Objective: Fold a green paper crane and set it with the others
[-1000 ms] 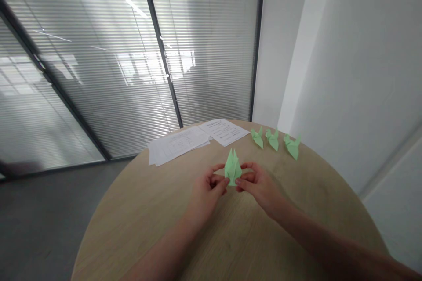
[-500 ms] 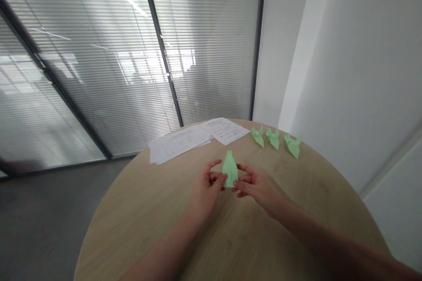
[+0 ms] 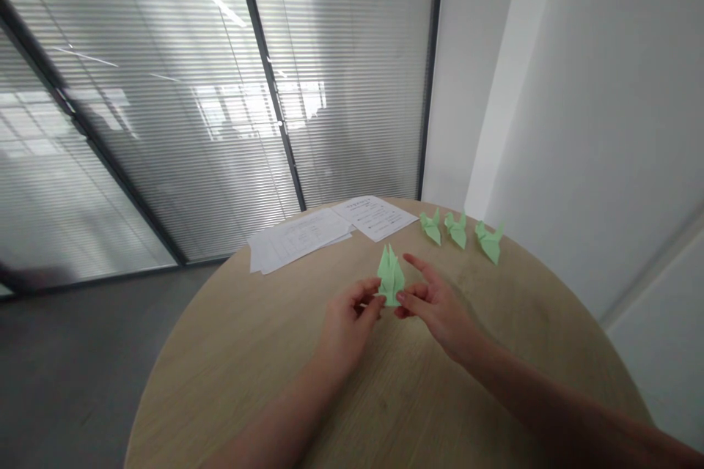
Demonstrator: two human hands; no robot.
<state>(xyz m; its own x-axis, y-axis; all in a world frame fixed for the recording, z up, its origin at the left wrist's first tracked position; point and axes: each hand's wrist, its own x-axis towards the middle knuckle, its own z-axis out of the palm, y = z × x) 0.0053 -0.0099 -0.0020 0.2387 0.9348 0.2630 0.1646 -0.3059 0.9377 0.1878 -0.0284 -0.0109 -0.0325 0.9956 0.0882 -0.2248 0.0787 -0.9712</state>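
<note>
A half-folded green paper piece (image 3: 391, 279) with two pointed tips stands upright above the round wooden table (image 3: 231, 352). My left hand (image 3: 350, 317) pinches its lower left edge between thumb and fingers. My right hand (image 3: 434, 304) pinches the lower right corner, with its index finger stretched out past the paper. Both hands hover near the middle of the table.
Three finished green paper cranes (image 3: 457, 230) stand in a row at the far right of the table. White printed sheets (image 3: 324, 231) lie at the far edge. Behind are glass walls with blinds and a white wall on the right.
The paper went from two open tips to pressed flat and back to two spread tips. My right index finger has lifted and straightened out.
</note>
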